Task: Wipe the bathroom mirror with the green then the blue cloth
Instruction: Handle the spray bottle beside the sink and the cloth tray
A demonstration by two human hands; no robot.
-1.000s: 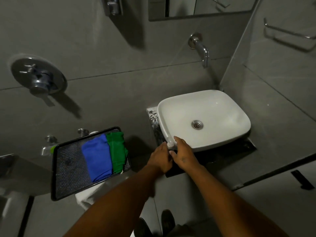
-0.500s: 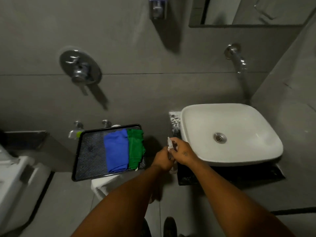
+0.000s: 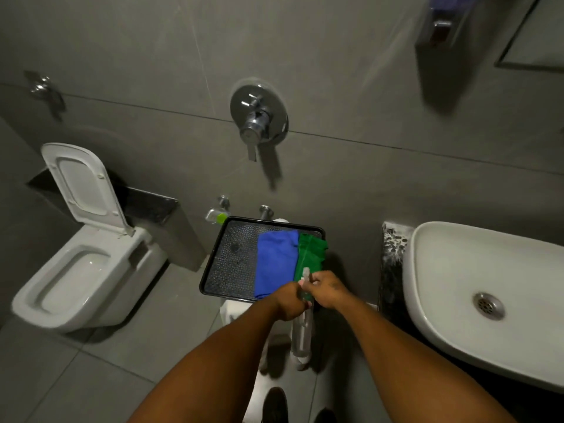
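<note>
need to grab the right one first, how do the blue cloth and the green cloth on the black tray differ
The folded blue cloth lies toward the middle of the black tray, while the folded green cloth lies at the tray's right edge, its corner reaching over the rim. The blue cloth shows a wider face than the green cloth. The green cloth's near end is hidden behind the hands and the clear bottle; the blue cloth is less covered. Both lie flat, side by side and touching.
</note>
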